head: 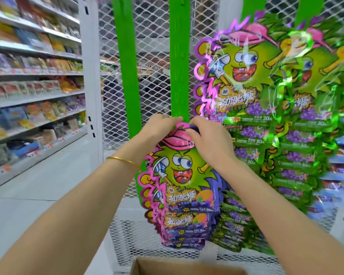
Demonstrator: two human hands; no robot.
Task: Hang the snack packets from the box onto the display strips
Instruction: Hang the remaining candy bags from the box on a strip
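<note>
Head view: the left hand and right hand both curl round and pinch the top edge of a pink-and-purple foil snack packet, held against the middle green plastic display strip. Best, I judge, to seat its hang hole squarely on a strip hook before either hand lets go.

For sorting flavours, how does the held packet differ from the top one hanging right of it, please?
The held packet is purple with orange fruit; the hanging packet green with grapes. The left hand and right hand pinch the held packet; the hanging packet hangs higher, untouched. Same pink-capped mascot.
</note>
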